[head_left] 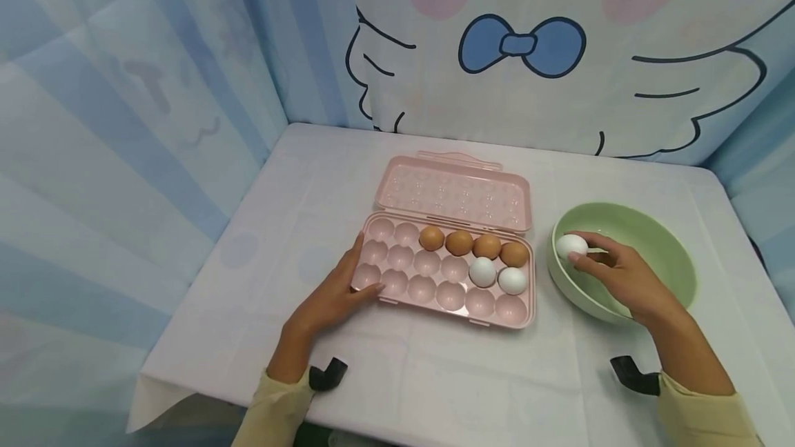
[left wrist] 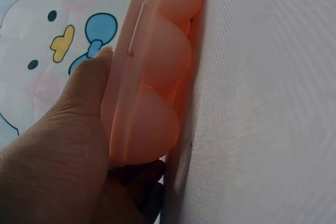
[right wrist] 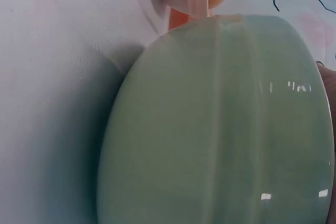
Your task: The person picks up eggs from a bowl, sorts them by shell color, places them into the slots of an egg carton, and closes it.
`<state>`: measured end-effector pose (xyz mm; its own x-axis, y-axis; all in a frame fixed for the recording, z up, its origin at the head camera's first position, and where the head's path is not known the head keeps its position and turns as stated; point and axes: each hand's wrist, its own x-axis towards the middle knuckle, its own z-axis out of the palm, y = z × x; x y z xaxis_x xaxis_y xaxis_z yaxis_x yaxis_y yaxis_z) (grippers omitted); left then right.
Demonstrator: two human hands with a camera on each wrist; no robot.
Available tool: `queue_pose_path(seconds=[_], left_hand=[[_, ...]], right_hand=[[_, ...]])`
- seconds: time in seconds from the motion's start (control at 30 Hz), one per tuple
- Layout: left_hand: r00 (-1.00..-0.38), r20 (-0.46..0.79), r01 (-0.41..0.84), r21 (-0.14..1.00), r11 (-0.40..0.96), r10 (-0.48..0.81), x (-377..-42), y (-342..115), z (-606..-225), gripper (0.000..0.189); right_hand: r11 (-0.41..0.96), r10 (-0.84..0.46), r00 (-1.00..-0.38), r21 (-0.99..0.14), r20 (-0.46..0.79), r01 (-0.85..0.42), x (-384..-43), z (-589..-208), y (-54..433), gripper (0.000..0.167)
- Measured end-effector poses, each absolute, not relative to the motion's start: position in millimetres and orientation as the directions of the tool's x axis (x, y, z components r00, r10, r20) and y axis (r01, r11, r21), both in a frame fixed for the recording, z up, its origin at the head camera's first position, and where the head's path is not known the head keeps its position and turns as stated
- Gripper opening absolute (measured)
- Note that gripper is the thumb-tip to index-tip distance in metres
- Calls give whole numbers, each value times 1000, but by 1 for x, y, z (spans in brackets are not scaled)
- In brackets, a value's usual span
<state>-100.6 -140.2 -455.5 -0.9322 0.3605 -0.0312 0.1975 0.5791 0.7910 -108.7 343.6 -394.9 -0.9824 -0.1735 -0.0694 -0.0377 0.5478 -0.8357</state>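
Note:
A pink plastic egg box point(head_left: 435, 288) lies with its lid point(head_left: 455, 192) folded back. Several brown eggs point(head_left: 459, 242) fill the right part of its back row, and two white eggs point(head_left: 482, 272) sit in the middle row below them. My left hand point(head_left: 329, 302) grips the box's left end; in the left wrist view the thumb lies along the rim and the fingers curl under the end cup. Between thumb and fingertips, my right hand point(head_left: 621, 278) pinches a white egg point(head_left: 571, 246) at the left side of a green bowl point(head_left: 661, 254). The bowl's outside fills most of the right wrist view.
A white cloth point(head_left: 459, 378) covers the table, and the bowl stands just right of the egg box. Behind the table hangs a curtain point(head_left: 528, 109) with a cartoon print; blue striped fabric point(head_left: 124, 178) closes off the left side.

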Motion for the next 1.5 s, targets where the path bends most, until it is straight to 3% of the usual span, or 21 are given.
queue_pose_path(seconds=[0.33, 0.53, 0.77, 0.93, 1.17, 1.3, 1.5], left_hand=[[-933, -46, 185, 790, 584, 357, -101, -140, -456, 103], [-932, -42, 189, 793, 579, 361, -102, -139, -457, 104], [-934, -42, 184, 796, 576, 356, -101, -138, -456, 104], [-937, -52, 172, 792, 586, 345, -100, -138, -455, 105], [-937, -62, 164, 790, 591, 343, -101, -138, -456, 104], [-939, -63, 160, 790, 591, 339, -101, -139, -457, 103], [-937, -59, 170, 785, 595, 345, -102, -141, -456, 103]], right_hand=[[563, -158, -987, -820, 9, -98, -110, -394, 336, 50], [639, -52, -993, -760, 105, -114, -109, -387, 325, 46], [414, 102, -929, -865, 355, -285, -110, -385, 286, 37], [288, -30, -930, -888, 366, -358, -105, -394, 252, 34], [363, -277, -877, -802, 393, -474, -107, -412, 211, 38], [372, -313, -836, -752, 450, -544, -111, -422, 194, 40], [388, -273, -875, -787, 399, -480, -111, -432, 179, 40]])
